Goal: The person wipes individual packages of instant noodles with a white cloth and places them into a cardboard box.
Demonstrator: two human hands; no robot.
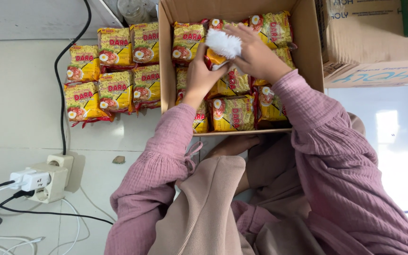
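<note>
An open cardboard box (309, 52) on the floor holds several yellow instant noodle packets. My left hand (203, 75) grips one yellow packet (216, 60) by its lower edge, lifted above the others inside the box. My right hand (256, 55) holds a white fluffy cloth (223, 43) pressed against the top of that packet. Both arms wear pink sleeves. More yellow noodle packets (114, 71) lie in rows on the white floor left of the box.
A white power strip (48, 179) with plugged adapters and black and white cables sits at the lower left. A black cable (62, 94) runs up the floor. Other cardboard boxes (369, 42) stand at the upper right. My knees are below the box.
</note>
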